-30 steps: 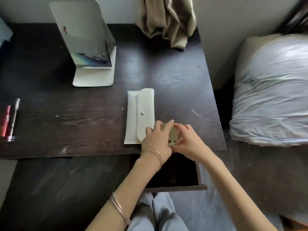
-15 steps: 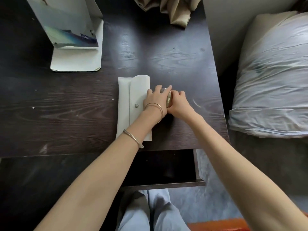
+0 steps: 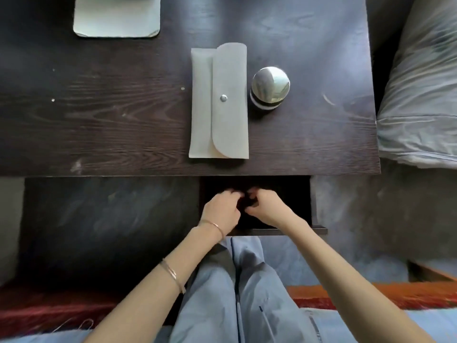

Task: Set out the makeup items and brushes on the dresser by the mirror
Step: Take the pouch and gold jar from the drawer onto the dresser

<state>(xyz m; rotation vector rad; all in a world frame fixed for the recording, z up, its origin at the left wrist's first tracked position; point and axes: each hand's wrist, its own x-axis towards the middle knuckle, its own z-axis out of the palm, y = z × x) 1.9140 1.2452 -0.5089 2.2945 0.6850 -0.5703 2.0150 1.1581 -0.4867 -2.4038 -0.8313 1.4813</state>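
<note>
A round jar with a shiny silver lid [image 3: 270,86] stands alone on the dark wooden dresser [image 3: 99,107], just right of a white snap-button pouch [image 3: 220,102] that lies closed. Both hands are down in the open drawer [image 3: 317,228] below the dresser's front edge. My left hand [image 3: 221,209] and my right hand [image 3: 269,207] are close together with fingers curled over the dark inside. Motion blur and shadow hide whether either one holds anything.
The white base of the standing mirror [image 3: 116,18] is at the top left of the dresser. A bed with a pale pillow [image 3: 420,95] sits against the dresser's right side. My legs and a red-orange rug [image 3: 371,295] are below.
Both hands let go of the silver-lidded jar, leaving it beside the pouch, and drew back down into the open drawer. The view tilted downward.
</note>
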